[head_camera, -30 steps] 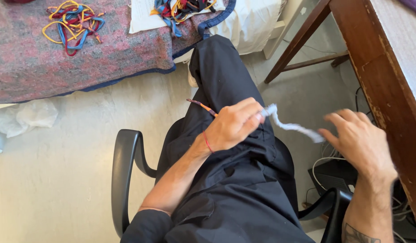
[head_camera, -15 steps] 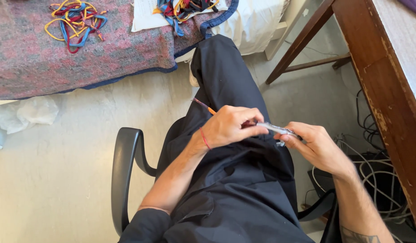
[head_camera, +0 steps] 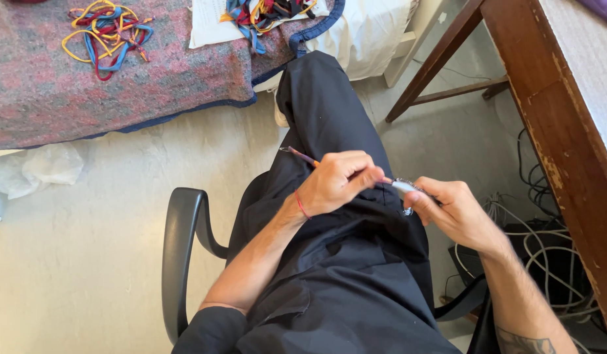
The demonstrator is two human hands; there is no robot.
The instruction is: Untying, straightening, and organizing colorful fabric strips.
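A thin reddish hook (head_camera: 303, 157) lies along a slant over the lap, its free end pointing toward ten o'clock and its working end toward four o'clock. The left hand (head_camera: 339, 183) is curled closed around it. At its tip sits a pale grey-white strand (head_camera: 405, 188), pinched in the closed fingers of the right hand (head_camera: 451, 210). A pile of coloured cords (head_camera: 106, 33) lies at eleven o'clock on the blanket (head_camera: 47, 98).
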